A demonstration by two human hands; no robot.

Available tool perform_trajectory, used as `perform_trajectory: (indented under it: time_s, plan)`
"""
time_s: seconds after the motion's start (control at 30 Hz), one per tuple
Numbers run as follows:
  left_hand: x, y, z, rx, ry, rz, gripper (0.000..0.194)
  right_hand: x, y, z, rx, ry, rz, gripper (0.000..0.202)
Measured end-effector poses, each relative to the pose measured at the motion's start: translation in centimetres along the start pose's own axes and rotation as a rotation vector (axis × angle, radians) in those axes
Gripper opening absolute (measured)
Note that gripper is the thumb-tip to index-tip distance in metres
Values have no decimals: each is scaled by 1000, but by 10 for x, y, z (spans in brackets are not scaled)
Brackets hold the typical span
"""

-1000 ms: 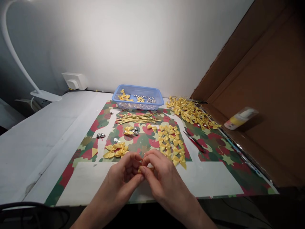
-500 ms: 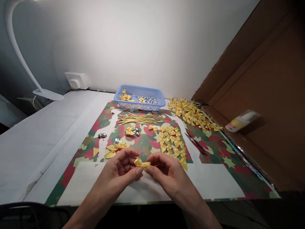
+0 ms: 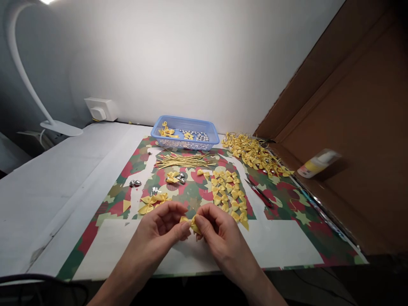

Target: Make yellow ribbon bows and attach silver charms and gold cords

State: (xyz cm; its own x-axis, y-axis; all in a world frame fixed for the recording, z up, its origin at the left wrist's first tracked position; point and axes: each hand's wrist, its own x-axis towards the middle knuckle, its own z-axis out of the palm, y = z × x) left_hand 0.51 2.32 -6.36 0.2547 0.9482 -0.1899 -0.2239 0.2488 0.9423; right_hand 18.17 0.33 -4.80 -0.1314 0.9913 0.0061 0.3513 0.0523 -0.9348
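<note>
A small yellow ribbon bow (image 3: 194, 225) is pinched between my two hands above the white paper at the table's front. My left hand (image 3: 165, 229) grips its left loop between thumb and forefinger. With thumb and fingers closed, my right hand (image 3: 218, 231) covers much of the bow's right side. Just beyond my left hand lie a few loose yellow bows (image 3: 153, 202). Rows of yellow bows (image 3: 228, 191) lie beyond my right hand. Farther up the middle, a yellow bow (image 3: 172, 177) rests beside silver beads (image 3: 181, 178).
A blue basket (image 3: 185, 145) with bows and silver beads stands at the back. Before it lies a bundle of gold ties (image 3: 186, 160). To the right are a heap of tied bows (image 3: 255, 153), scissors (image 3: 259, 193) and a bottle (image 3: 318, 163). A lamp (image 3: 24, 72) rises at left.
My right thumb and fingers have moved up and over the bow's right half, which was more exposed before. The left hand keeps its pinch. The view has shifted slightly.
</note>
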Motion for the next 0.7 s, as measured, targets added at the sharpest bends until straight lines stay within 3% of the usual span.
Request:
perform_trajectory:
  time_s: [0.17,0.27,0.43,0.57,0.7]
  plan:
    - [2,-1,3,-13,24,-5,35,22,-8,-21,-362,-40,-111,17]
    - [1,-2,5,-36,85,-14,48,52,-3,-38,-471,35,-87,19]
    - [-2,-8,4,18,98,42,31,98,22,-51,-718,188,19,15]
    - [-4,-15,2,32,83,80,23,104,31,-51,-849,241,30,24]
    - [-6,-16,0,79,44,91,20,95,22,-47,-889,230,-73,14]
